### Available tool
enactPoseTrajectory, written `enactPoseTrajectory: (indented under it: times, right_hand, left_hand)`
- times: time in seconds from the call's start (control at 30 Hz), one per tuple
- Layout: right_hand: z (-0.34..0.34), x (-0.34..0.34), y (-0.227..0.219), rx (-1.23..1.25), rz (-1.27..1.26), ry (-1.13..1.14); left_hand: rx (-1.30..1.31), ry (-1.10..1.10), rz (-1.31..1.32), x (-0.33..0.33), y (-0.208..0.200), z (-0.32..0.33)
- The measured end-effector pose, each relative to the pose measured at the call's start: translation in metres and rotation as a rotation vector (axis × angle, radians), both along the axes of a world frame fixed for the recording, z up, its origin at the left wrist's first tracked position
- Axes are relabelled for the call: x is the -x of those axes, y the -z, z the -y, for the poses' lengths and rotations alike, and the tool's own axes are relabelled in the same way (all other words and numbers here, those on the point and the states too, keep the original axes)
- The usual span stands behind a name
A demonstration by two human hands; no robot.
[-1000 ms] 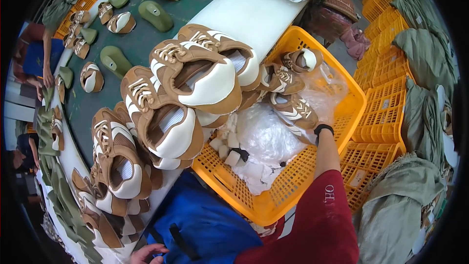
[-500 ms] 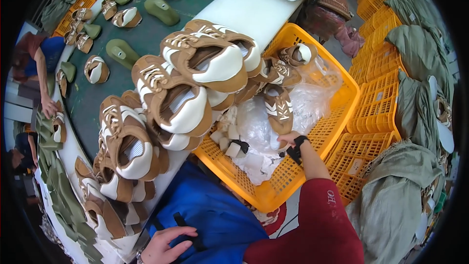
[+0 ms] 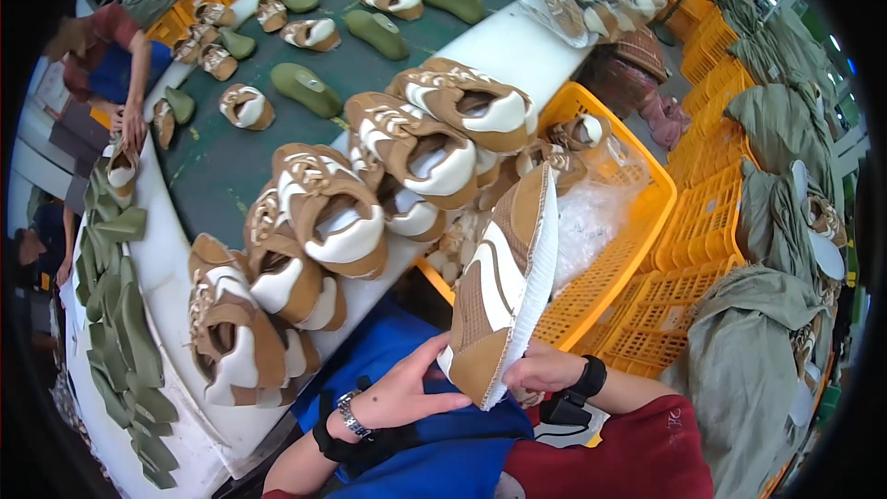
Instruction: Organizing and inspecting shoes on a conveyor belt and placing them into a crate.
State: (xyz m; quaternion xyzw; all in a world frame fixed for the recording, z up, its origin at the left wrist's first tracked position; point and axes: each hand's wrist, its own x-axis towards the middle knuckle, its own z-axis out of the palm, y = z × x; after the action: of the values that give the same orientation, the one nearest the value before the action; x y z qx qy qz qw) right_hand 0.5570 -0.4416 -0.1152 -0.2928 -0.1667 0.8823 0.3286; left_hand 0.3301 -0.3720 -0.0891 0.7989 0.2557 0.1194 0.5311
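A brown sneaker upper (image 3: 494, 277) with white stripes and a pale ruffled lower edge is up in front of me, tilted on its side. At its near end my right hand (image 3: 545, 371) grips it, thumb on the pale edge. My left hand (image 3: 407, 388) clasps the same end from the other side, its thumb and fingers around the brown tip. The upper's opening is turned away from view. Just beyond it stands a yellow plastic basket (image 3: 637, 240), holding more uppers (image 3: 584, 132) and crumpled clear plastic (image 3: 601, 217).
Stacked brown-and-white uppers (image 3: 333, 212) line the white table edge (image 3: 490, 46) at left. Green shoe lasts (image 3: 305, 90) and uppers lie on the dark green belt (image 3: 203, 176). A co-worker (image 3: 129, 55) handles a shoe at far left. Yellow crates (image 3: 693, 212) and grey-green cloths (image 3: 748, 351) stand at right.
My right hand has lifted the upper out of the basket and toward me. The left hand has come up from my lap to its near end. The view has shifted slightly.
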Motion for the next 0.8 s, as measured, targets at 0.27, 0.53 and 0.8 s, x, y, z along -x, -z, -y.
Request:
enactPoseTrajectory:
  times: [0.27, 0.53, 0.8]
  right_hand:
    - [-0.063, 0.059, -0.050, -0.456, 0.279, -0.234]
    - [-0.105, -0.015, 0.066, -0.088, 0.856, 0.226]
    - [-0.082, -0.110, 0.164, -0.034, 1.363, 0.056]
  left_hand:
    - [0.414, -0.732, 0.391, 0.168, -0.133, 0.015]
    - [-0.318, -0.982, -0.813, 0.391, -0.111, -0.079]
    - [-0.304, -0.856, -0.670, 0.479, 0.059, -0.251]
